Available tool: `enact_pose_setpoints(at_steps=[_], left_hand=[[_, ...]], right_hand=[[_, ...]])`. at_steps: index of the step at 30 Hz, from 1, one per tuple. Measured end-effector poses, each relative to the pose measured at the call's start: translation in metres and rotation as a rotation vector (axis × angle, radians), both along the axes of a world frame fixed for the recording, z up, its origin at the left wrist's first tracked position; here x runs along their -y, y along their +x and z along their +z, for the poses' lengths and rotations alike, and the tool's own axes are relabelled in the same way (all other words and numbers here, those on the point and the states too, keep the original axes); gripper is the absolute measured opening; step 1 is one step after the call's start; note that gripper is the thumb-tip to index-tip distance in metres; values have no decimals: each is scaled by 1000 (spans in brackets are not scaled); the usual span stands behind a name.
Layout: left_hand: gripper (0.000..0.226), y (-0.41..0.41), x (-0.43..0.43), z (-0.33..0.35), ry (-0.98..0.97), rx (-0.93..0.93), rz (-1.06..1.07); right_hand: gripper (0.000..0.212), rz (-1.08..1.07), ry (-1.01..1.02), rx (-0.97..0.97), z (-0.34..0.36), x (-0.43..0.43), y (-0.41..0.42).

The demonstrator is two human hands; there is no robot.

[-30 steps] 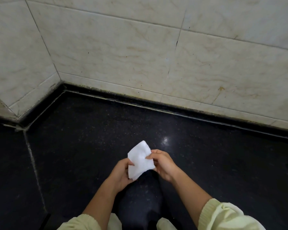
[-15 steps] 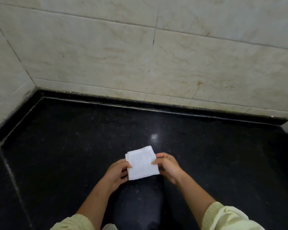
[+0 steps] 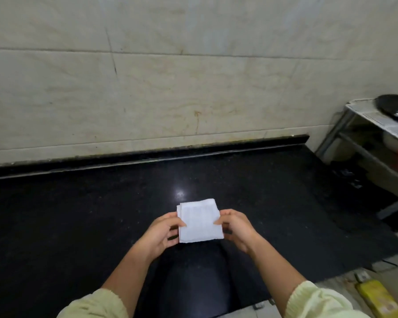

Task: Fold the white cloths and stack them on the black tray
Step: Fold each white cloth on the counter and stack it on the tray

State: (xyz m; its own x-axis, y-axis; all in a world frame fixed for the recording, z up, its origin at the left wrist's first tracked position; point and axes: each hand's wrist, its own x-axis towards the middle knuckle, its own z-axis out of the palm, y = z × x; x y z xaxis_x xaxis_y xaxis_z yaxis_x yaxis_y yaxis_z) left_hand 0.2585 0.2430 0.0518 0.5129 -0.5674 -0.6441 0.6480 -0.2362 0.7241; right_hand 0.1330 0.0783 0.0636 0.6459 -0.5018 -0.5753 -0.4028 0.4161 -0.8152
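A white cloth (image 3: 199,220), folded into a small neat rectangle, is held flat above the black stone counter (image 3: 78,214). My left hand (image 3: 162,234) pinches its left edge, thumb on top and fingers below. My right hand (image 3: 236,228) pinches its right edge the same way. At the far right, on a metal rack (image 3: 363,120), lies a black object (image 3: 394,105) that may be the tray, with something white on it; it is cut off by the frame edge.
A beige tiled wall (image 3: 170,88) rises behind the counter, with a black upstand along its foot. The counter ends at the right near the rack. A yellow object (image 3: 377,297) lies at the lower right on a lighter surface.
The cloth went from a loose, tilted, half-folded shape to a flat squared rectangle held level. The view swung right, bringing the rack and the counter's right end into sight.
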Motion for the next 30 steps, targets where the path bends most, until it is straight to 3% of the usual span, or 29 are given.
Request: enact_pose_setpoints(at_steps=[9, 16, 30], left_hand=[[39, -94, 136, 40, -87, 74, -99], [41, -167, 260, 76, -180, 100, -214], [28, -225, 489, 146, -284, 168, -405]], right_hand=[[33, -76, -33, 41, 33, 126, -109], [26, -167, -81, 118, 72, 236, -199], [15, -343, -236, 183, 148, 436, -281]])
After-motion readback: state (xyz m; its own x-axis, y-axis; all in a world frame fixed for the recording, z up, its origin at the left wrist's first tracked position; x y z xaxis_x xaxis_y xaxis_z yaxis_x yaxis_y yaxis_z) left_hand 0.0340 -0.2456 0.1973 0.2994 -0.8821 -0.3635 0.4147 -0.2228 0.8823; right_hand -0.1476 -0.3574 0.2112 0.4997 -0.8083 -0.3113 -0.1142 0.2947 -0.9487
